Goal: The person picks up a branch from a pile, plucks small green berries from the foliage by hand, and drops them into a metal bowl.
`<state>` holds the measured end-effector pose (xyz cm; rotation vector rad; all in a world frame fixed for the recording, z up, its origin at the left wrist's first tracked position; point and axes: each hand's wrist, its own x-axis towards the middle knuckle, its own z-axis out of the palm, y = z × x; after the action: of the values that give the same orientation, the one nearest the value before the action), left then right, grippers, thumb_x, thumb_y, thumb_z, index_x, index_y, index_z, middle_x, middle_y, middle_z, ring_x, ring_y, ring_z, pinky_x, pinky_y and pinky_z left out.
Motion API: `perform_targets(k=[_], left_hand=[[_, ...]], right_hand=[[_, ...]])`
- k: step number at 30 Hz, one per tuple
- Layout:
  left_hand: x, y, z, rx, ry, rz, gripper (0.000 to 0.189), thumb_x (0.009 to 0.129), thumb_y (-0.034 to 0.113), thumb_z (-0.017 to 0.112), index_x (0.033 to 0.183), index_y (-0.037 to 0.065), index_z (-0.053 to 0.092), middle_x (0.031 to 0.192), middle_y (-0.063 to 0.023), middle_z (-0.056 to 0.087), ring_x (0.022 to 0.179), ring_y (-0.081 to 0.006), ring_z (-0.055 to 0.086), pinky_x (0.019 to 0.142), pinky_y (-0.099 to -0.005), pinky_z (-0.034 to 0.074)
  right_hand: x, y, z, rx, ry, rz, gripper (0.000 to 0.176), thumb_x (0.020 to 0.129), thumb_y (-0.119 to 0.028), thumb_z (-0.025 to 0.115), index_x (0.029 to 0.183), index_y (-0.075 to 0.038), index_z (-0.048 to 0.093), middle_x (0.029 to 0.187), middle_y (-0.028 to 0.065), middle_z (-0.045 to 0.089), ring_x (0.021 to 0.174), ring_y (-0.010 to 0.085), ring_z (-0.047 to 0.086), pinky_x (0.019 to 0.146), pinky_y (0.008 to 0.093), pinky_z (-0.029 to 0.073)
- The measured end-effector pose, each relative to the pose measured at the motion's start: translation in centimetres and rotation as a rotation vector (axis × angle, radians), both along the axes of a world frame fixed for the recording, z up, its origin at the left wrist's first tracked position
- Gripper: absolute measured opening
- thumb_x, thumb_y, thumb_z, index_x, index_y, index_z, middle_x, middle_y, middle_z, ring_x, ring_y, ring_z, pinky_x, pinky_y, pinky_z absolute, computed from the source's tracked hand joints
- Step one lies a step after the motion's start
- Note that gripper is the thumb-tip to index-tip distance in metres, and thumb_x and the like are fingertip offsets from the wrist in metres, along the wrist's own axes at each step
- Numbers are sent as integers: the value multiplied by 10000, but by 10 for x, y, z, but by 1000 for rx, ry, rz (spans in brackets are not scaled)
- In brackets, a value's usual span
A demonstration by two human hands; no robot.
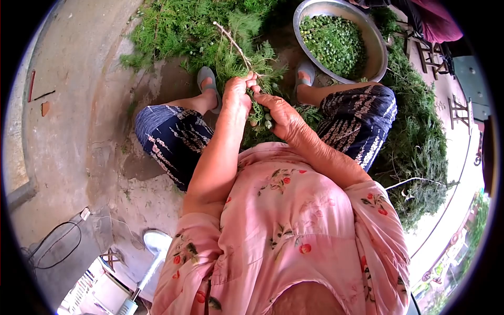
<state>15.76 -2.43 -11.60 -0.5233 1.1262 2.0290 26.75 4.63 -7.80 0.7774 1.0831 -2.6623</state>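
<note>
My left hand (239,93) is closed around a leafy cypress branch (234,44), whose bare brown stem points up and away to the left. Its feathery green foliage hangs beneath and beside my fingers. Close against it, my right hand (282,115) has its thumb and fingers curled at the sprig. A few round green cones (268,122) show under the right palm, and the fingertips there are partly hidden. Beyond my right foot sits a wide metal basin (379,44) holding many small green cones (336,47).
A heap of cut green branches (178,29) lies ahead of my feet. More branches (415,142) are piled along my right side. Small wooden stools (460,112) stand farther right. At the lower left are a white fan (157,241) and a black cable (79,236) on the concrete floor.
</note>
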Motion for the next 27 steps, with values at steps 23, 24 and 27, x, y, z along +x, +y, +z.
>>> perform_targets(k=[23,24,27], left_hand=[[-14,-3,12,123,88,-54,79,850,109,446,862,33,463,548,38,337,449,-88,330,462,-252,303],[-31,-14,13,176,91,-15,94,861,132,462,845,40,458,522,49,329,422,-80,311,448,-254,291],[-60,-31,38,78,102,-10,171,874,197,492,773,60,486,457,72,322,387,-73,291,458,-249,266]], right_hand=[[35,-5,68,-219,-172,47,145,876,-206,480,877,-61,481,675,29,461,415,93,354,343,194,268],[45,-11,78,-171,-233,124,162,869,-231,496,847,-71,490,656,23,470,419,88,360,341,191,270],[50,3,64,-129,-270,66,193,855,-276,526,802,-93,499,630,11,479,431,84,372,341,186,272]])
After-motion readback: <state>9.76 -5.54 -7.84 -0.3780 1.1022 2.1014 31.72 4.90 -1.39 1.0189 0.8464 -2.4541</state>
